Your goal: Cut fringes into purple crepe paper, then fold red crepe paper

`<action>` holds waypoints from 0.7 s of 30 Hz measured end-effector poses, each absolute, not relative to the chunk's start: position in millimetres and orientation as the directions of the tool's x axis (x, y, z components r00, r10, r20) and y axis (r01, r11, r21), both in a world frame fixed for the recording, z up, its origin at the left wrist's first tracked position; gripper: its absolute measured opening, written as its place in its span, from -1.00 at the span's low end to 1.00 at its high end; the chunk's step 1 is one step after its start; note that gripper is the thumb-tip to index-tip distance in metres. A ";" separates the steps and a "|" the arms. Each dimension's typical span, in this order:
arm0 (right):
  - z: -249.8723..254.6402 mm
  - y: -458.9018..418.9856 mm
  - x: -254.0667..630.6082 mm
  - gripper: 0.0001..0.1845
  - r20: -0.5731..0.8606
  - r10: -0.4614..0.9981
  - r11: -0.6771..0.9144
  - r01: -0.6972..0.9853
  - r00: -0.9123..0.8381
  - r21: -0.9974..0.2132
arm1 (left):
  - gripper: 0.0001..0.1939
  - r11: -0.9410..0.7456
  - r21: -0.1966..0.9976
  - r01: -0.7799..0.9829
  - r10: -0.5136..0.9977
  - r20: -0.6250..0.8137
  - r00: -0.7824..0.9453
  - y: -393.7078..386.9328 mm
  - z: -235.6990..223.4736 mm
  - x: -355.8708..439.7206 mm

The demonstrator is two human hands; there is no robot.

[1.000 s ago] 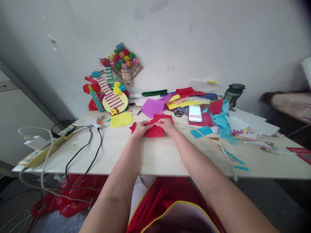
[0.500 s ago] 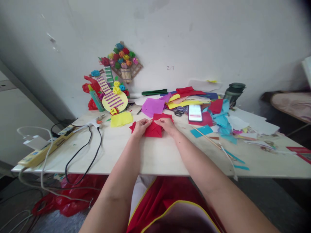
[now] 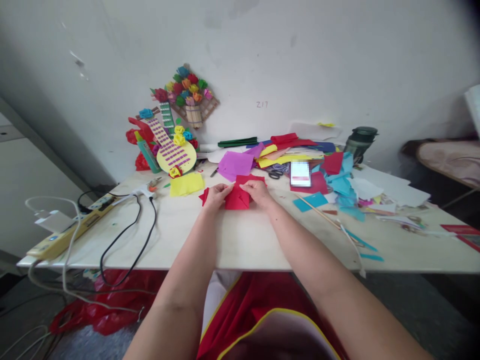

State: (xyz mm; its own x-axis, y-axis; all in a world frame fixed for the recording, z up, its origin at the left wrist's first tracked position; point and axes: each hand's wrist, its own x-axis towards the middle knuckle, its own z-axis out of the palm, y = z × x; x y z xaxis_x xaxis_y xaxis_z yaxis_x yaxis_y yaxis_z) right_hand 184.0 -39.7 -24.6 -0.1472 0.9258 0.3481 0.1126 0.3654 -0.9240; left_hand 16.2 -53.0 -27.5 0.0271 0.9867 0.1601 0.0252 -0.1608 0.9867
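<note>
Both hands are at a piece of red crepe paper [image 3: 237,199] over the middle of the white table. My left hand [image 3: 218,195] pinches its left side between thumb and fingers. On the other side, my right hand [image 3: 257,192] pinches the paper near its upper middle, the thumbs a short gap apart. More red paper lies behind and to the left of the hands, partly covered by them. A yellow paper sheet [image 3: 186,185] lies left of my left hand, and a purple sheet [image 3: 235,165] is just beyond. Black scissors [image 3: 275,174] rest past my right hand.
A phone [image 3: 300,173] lies on red paper at the right, near blue paper scraps [image 3: 341,185] and a thin wooden stick [image 3: 318,212]. A dark bottle [image 3: 360,144] stands behind. Paper-flower crafts [image 3: 176,154], a glue gun [image 3: 144,190] and a power strip [image 3: 75,227] occupy the left.
The view has shifted very slightly. Both hands keep their pinch on the red paper, with the right fingers moved a little away from the left ones.
</note>
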 end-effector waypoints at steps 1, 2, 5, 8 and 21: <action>-24.4 -39.6 184.7 -0.66 0.352 0.924 0.370 0.109 -0.151 -0.923 | -0.61 -0.159 0.987 0.017 0.987 0.159 0.029 -52.8 -28.1 15.4; -24.2 -39.7 185.2 -0.65 0.351 0.923 0.369 0.103 -0.158 -0.924 | -0.60 -0.160 0.987 0.013 0.987 0.160 0.027 -52.6 -28.5 14.8; -23.8 -41.4 185.5 -0.65 0.300 0.935 0.316 0.061 -0.191 -0.947 | -0.60 -0.159 0.987 0.019 0.987 0.158 0.031 -52.5 -29.0 14.9; -24.0 -42.8 185.0 -0.65 0.262 0.942 0.276 0.038 -0.212 -0.960 | -0.60 -0.169 0.985 0.032 0.983 0.166 0.075 -53.1 -28.1 17.0; -26.3 -37.5 184.8 -0.70 0.341 0.915 0.366 0.091 -0.214 -0.926 | -0.62 -0.146 0.989 -0.017 0.984 0.147 0.103 -57.5 -26.1 19.1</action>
State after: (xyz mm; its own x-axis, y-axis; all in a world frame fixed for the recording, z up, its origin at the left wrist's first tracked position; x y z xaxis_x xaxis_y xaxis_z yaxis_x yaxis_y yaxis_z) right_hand 184.8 -37.5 -26.3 -0.2138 0.9155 0.3408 0.0907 0.3660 -0.9262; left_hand 19.1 -57.5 -26.1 0.1031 0.9837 0.1472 -0.0165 -0.1463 0.9891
